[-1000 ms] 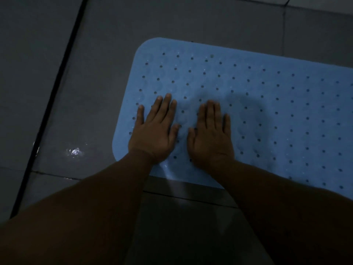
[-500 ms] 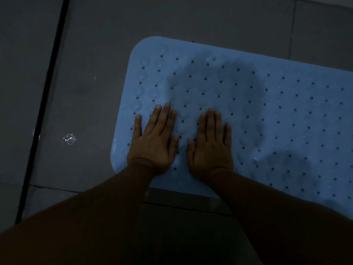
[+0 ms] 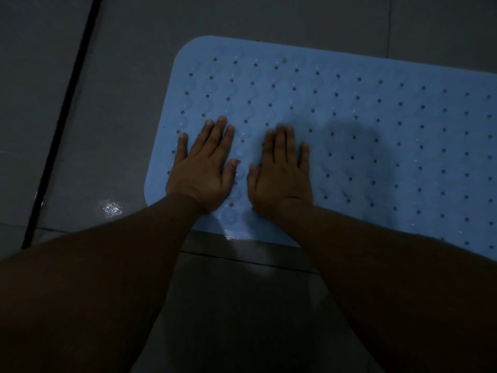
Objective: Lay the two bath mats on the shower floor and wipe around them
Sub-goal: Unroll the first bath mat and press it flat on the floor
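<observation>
Blue mat (image 3: 349, 125) lies flat on the grey tile floor (image 3: 134, 76), near-left corner in view, the rest runs off frame right. Left hand (image 3: 200, 168) and right hand (image 3: 281, 173) sit side by side near that corner, palms down, fingers straight, gripping nothing. Likely pressing so the mat seats against the wet tile; a wet glint (image 3: 111, 207) shows just left of the mat. Second mat and any cloth not visible, so the wiping probably isn't started.
</observation>
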